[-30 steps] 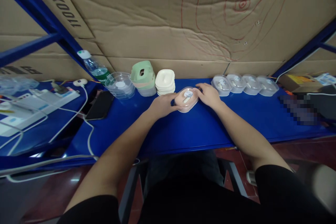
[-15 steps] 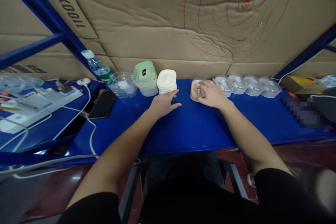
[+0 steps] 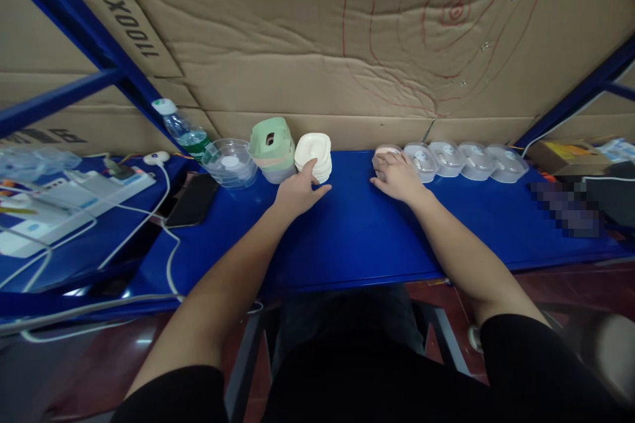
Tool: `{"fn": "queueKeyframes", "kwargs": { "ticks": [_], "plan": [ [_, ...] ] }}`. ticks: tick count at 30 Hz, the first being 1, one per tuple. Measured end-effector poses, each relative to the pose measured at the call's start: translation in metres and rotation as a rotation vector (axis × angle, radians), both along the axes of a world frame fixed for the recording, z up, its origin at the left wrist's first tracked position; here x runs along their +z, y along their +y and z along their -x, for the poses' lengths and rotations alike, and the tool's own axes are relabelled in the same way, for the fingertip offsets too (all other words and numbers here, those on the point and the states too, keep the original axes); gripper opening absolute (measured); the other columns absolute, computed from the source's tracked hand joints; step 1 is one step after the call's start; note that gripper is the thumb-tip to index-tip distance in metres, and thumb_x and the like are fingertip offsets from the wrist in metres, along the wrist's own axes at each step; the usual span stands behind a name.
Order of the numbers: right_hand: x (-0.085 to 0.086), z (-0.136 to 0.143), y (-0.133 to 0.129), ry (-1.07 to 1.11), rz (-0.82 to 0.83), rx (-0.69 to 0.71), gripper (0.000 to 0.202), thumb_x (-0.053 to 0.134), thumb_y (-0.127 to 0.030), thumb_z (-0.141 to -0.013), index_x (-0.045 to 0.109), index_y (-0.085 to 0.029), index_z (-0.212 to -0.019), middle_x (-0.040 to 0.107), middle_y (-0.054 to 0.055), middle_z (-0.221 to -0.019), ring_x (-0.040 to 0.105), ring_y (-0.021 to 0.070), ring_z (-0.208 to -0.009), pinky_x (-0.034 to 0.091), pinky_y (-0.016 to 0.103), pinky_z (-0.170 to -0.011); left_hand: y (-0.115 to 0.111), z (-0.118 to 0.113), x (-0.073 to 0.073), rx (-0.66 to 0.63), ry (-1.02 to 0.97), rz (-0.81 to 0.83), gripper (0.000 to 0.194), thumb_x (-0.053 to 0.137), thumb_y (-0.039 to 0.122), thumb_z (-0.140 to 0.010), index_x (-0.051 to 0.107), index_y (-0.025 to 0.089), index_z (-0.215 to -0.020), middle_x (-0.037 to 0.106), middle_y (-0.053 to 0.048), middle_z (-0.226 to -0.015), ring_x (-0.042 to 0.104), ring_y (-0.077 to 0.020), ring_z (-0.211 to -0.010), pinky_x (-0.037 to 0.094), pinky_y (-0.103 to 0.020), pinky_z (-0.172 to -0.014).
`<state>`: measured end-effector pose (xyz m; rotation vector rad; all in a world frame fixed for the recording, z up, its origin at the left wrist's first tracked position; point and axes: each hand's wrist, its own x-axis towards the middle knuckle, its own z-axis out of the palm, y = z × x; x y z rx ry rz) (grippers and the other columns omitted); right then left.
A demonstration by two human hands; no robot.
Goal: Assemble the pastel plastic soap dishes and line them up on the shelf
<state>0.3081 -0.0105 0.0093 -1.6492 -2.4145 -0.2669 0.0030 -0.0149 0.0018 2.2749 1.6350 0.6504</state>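
Observation:
My left hand [image 3: 297, 193] is at the front of a stack of cream lids [image 3: 314, 144], its thumb and forefinger apart and nothing held. Left of that stack stand stacked green frames [image 3: 278, 145] and nested clear round bowls [image 3: 233, 175]. My right hand [image 3: 401, 177] rests over the front of a pinkish lidded container [image 3: 385, 149], fingers spread and partly covering it. That container stands at the left end of a row of clear lidded containers [image 3: 476, 160] along the back of the blue table [image 3: 347, 244].
A water bottle [image 3: 186, 132] leans at the back left, near a black phone [image 3: 192, 199], a white power strip [image 3: 74, 211] and loose white cables. A small cardboard box [image 3: 570, 158] is at the far right. Cardboard [image 3: 278, 33] stands behind the table.
The pinkish container has moved right, up to the row, with my right hand. My left hand has shifted slightly left and its forefinger now overlaps the cream stack.

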Motion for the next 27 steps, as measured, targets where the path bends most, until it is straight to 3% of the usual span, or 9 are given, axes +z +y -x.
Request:
{"fn": "queueKeyframes", "kwargs": {
  "ticks": [6, 11, 14, 18, 21, 24, 27],
  "plan": [
    [-0.006, -0.005, 0.005, 0.0, 0.003, 0.007, 0.047, 0.062, -0.043, -0.097, 0.074, -0.015, -0.134, 0.054, 0.017, -0.161, 0.044, 0.0424, -0.15, 0.027, 0.061, -0.125, 0.004, 0.002, -0.002, 0.062, -0.049, -0.034, 0.044, 0.058, 0.04, -0.1, 0.055, 0.023, -0.14, 0.082, -0.008, -0.11, 0.076, -0.0297, -0.106, 0.056, -0.04, -0.089],
    [-0.01, -0.022, 0.015, -0.01, 0.038, 0.109, 0.054, 0.057, -0.023, -0.094, 0.065, -0.015, -0.147, 0.045, 0.016, -0.168, 0.037, 0.0384, -0.156, 0.025, 0.059, -0.129, 0.005, 0.003, -0.001, 0.068, -0.118, -0.057, 0.034, 0.054, 0.035, -0.102, 0.054, 0.022, -0.133, 0.083, -0.007, -0.101, 0.077, -0.0262, -0.099, 0.055, -0.039, -0.087],
    [-0.011, -0.028, 0.02, 0.004, 0.033, 0.137, 0.054, 0.052, -0.02, -0.094, 0.063, -0.016, -0.147, 0.046, 0.015, -0.168, 0.037, 0.036, -0.157, 0.025, 0.06, -0.129, 0.002, 0.001, 0.002, 0.05, -0.193, -0.093, 0.033, 0.053, 0.036, -0.103, 0.052, 0.021, -0.133, 0.083, -0.007, -0.1, 0.078, -0.0241, -0.098, 0.055, -0.039, -0.087],
    [-0.011, -0.026, 0.019, 0.025, -0.002, 0.088, 0.063, 0.055, -0.019, -0.093, 0.052, -0.012, -0.156, 0.045, 0.019, -0.167, 0.038, 0.0362, -0.156, 0.027, 0.058, -0.128, -0.004, -0.001, 0.006, -0.022, -0.204, -0.124, 0.033, 0.056, 0.039, -0.101, 0.053, 0.022, -0.129, 0.082, -0.005, -0.096, 0.077, -0.0208, -0.087, 0.055, -0.035, -0.082],
    [-0.007, -0.024, 0.015, 0.09, -0.075, 0.002, 0.068, 0.063, -0.029, -0.094, 0.048, -0.011, -0.158, 0.047, 0.022, -0.165, 0.041, 0.04, -0.153, 0.03, 0.062, -0.125, -0.01, -0.003, 0.007, -0.115, -0.134, -0.135, 0.035, 0.064, 0.044, -0.097, 0.057, 0.022, -0.123, 0.08, -0.003, -0.092, 0.074, -0.0184, -0.078, 0.053, -0.032, -0.074],
    [-0.002, -0.021, 0.013, 0.263, -0.185, -0.016, 0.058, 0.062, -0.038, -0.097, 0.059, -0.012, -0.148, 0.059, 0.022, -0.154, 0.052, 0.0396, -0.143, 0.038, 0.06, -0.119, -0.012, -0.004, 0.005, -0.261, -0.073, -0.149, 0.037, 0.068, 0.049, -0.094, 0.06, 0.022, -0.117, 0.079, -0.002, -0.086, 0.073, -0.0181, -0.077, 0.051, -0.03, -0.071],
    [0.001, -0.016, 0.01, 0.445, -0.3, 0.023, 0.039, 0.053, -0.038, -0.101, 0.072, -0.016, -0.128, 0.074, 0.019, -0.131, 0.066, 0.035, -0.123, 0.05, 0.053, -0.108, -0.012, -0.004, 0.003, -0.376, -0.029, -0.142, 0.039, 0.07, 0.054, -0.091, 0.062, 0.021, -0.11, 0.077, -0.001, -0.079, 0.073, -0.0188, -0.075, 0.049, -0.03, -0.069]
  ]
}}
